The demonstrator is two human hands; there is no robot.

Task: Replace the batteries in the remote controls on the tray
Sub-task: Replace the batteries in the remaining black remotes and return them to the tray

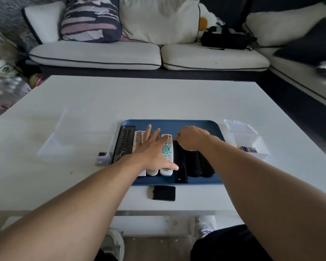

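Two hands point(152, 149) over remotes point(167, 153), labels unreadable

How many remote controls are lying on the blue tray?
7, in a row on the tray. From the left: black, white under the left hand, white, white with teal buttons, then three black. Hands may hide more.

White table point(94, 102), glossy surface. Blue tray point(169, 123) sits near the front edge, centred. Black battery cover point(164, 193) lies between tray and front edge, just beside the tray. Clear box point(252, 142) holding batteries stands just right of the tray. Small battery pack point(102, 157) lies against the tray's left side, beside a clear lid point(64, 138) towards the left edge.
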